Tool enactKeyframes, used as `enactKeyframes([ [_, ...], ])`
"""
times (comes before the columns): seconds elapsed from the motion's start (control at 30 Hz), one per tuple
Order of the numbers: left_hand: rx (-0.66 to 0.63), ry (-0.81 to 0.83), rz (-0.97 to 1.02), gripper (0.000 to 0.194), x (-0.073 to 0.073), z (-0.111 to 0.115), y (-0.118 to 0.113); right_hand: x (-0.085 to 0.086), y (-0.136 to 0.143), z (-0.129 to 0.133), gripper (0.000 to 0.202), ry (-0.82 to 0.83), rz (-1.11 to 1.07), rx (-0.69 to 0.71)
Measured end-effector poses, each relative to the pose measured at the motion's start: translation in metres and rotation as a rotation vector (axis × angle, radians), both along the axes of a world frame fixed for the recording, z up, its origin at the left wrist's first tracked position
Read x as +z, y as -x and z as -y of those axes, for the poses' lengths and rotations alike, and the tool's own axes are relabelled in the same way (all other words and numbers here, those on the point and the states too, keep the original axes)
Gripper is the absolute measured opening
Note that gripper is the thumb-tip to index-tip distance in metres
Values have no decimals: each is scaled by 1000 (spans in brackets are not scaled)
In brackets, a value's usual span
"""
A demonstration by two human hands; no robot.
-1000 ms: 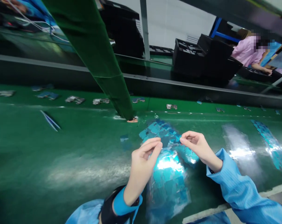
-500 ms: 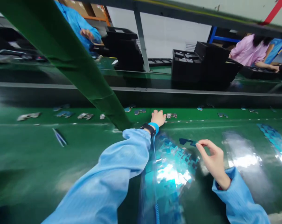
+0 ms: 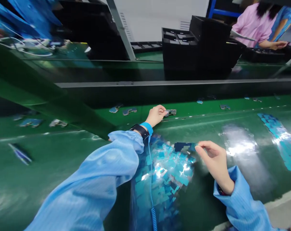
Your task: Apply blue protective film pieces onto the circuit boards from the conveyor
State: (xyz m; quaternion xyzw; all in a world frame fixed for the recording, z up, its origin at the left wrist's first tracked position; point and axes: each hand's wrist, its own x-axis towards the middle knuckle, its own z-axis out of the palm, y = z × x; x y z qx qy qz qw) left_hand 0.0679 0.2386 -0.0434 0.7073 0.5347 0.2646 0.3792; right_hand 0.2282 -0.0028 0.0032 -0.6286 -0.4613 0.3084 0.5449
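Note:
On the green strip along the back of the bench, my left hand (image 3: 156, 115) pinches the left end of a small circuit board (image 3: 170, 112). A blue strap with a coiled cord and a black band circle that wrist. My right hand (image 3: 215, 162) holds a thin dark blue film piece (image 3: 184, 147) between thumb and index finger, at the film's right end. Below and between the hands lies a plastic sheet covered with shiny blue pieces (image 3: 159, 186).
Several other boards lie on the strip, one of them (image 3: 130, 111) left of my left hand. Tweezers (image 3: 20, 154) lie at left, near a green slanted post (image 3: 54, 102). More blue pieces (image 3: 280, 138) lie at right. Black trays (image 3: 181, 48) and people stand beyond the ledge.
The view has shifted, with the bench things lower left in it. My left hand has closed on the board beside it. My right hand still holds the film, now over the blue pieces' upper edge.

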Motion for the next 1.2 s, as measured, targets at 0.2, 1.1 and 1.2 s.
enactKeyframes([
  [0.2, 104, 88, 350, 19, 56, 114, 42, 7, 4, 4, 6, 12, -91, 66],
  [1.1, 292, 606, 802, 24, 30, 241, 88, 5, 55, 13, 11, 228, -56, 238],
  [1.2, 257, 615, 809, 24, 34, 241, 89, 7, 54, 14, 6, 236, -72, 241],
])
